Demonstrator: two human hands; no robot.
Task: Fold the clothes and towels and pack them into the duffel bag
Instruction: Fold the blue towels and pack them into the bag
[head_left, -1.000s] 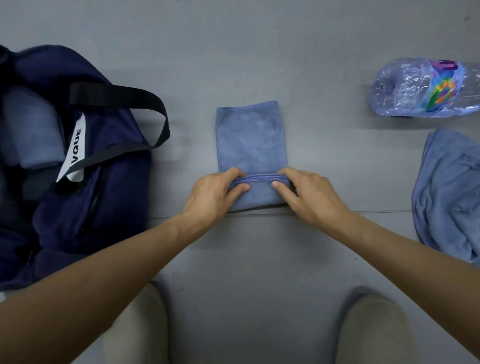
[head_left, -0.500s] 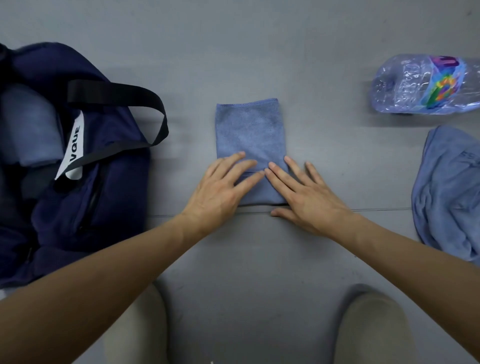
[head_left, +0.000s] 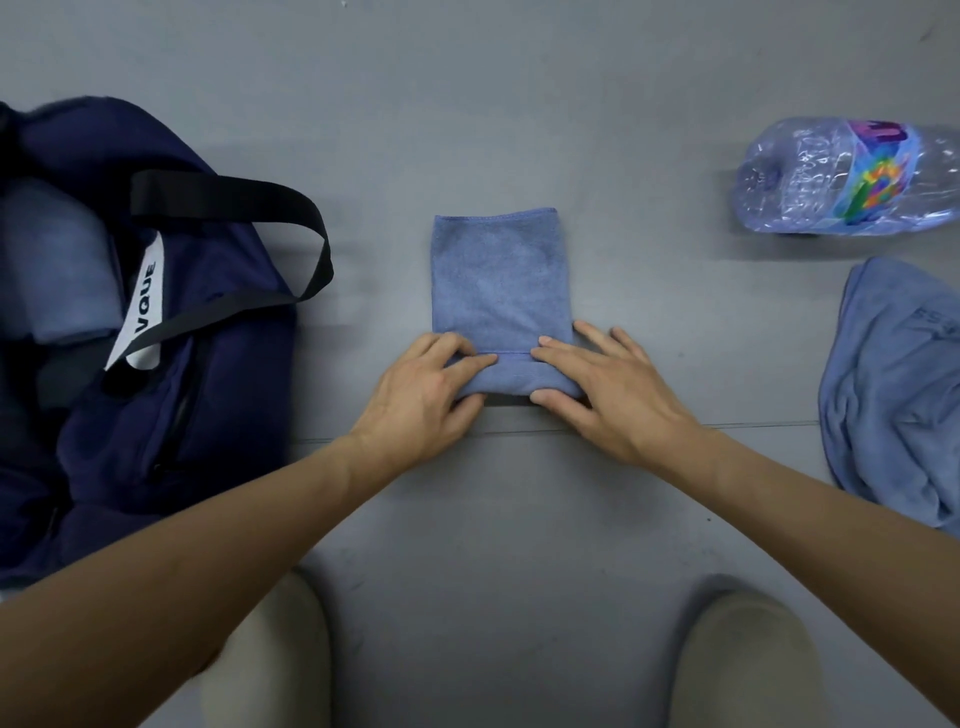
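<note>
Hands, two (head_left: 423, 395) (head_left: 605, 395), grip one towel (head_left: 498, 291).

Head view, steeply downward, close overhead

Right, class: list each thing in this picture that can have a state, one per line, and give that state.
Towel: flat on the floor, near end rolled up.
Left hand: gripping the roll's left end.
Right hand: gripping the roll's right end.
Duffel bag: open, a blue roll inside.
Bottle: lying on its side.
Cloth: crumpled, unfolded.
</note>
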